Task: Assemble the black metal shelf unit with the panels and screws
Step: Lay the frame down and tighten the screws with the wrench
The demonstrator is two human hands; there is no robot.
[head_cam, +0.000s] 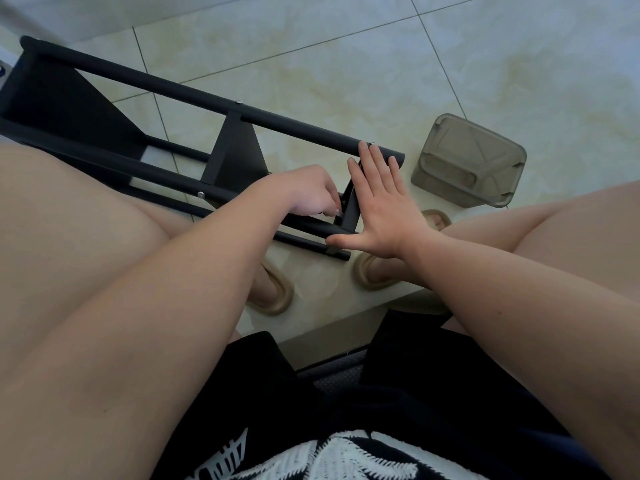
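Beige sandals [273, 296] stand at 6 o'clock. The right hand [381, 209] presses flat, fingers straight, on the end panel [350, 206] of the black shelf [235, 154], which lies sideways on the floor [346, 64], running toward 10 o'clock. The left hand [304, 192] curls beside this panel; what it holds I cannot tell. A grey box [469, 161] sits at 2 o'clock.

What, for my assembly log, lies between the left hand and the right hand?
The shelf unit's end panel stands between them in the head view: the left hand pinches a small part at it, the right hand presses flat against it.
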